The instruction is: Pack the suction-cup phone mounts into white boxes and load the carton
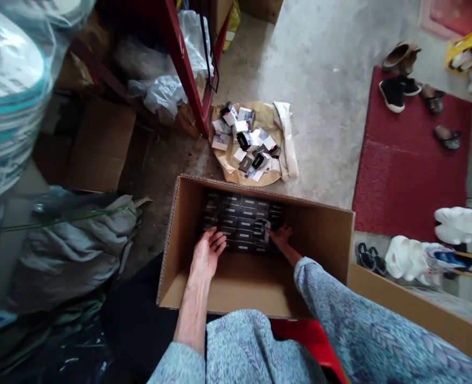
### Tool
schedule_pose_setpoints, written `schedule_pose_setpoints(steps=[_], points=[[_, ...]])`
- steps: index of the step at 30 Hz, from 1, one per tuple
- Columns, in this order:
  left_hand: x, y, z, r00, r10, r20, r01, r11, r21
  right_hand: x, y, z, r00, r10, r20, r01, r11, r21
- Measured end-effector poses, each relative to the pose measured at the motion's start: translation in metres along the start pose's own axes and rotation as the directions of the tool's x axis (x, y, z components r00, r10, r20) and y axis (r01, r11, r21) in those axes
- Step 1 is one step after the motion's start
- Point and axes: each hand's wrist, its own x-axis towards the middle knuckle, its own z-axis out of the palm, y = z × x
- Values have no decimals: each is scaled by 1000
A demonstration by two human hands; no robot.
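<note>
An open cardboard box [255, 282] stands before me, with rows of small black boxes [245, 224] packed along its far side. My left hand [209, 248] is inside at the left, palm partly up, fingers apart and slightly curled, near the left end of the rows. Farther right, my right hand [281, 236] reaches in beside the right part of the rows. Its fingertips are at a small box [262, 230] that looks partly lighter. Beyond the carton, an opened sack [286, 141] holds a loose heap of small white and black boxes [246, 140].
Red metal shelving [183, 58] with plastic bags rises at the upper left. A grey cloth bundle [68, 256] and wrapped stacks [12, 106] lie to the left. At the right are a red mat [412, 181] and several shoes [407, 258].
</note>
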Motion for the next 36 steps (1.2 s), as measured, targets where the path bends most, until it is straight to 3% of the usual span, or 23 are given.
schedule_pose_setpoints(steps=[6,9,13,19,36], points=[[2,-1,2,1000,-5,4,5,1000,3,7,24,19,991,-132,-31,126,980,-154],[1,-1,0,1000,-7,-6,7,1000,9,4,23,24,982,-186,-25,177,963,-204],[-1,0,0,1000,-5,2,5,1000,8,-1,15,29,987,-158,-37,145,959,-245],[0,-1,-1,1000,-8,0,8,1000,-2,1,16,28,995,-95,-34,81,957,-278],[1,-1,-2,1000,9,17,-8,1000,-19,-4,27,24,937,-335,99,349,888,-298]])
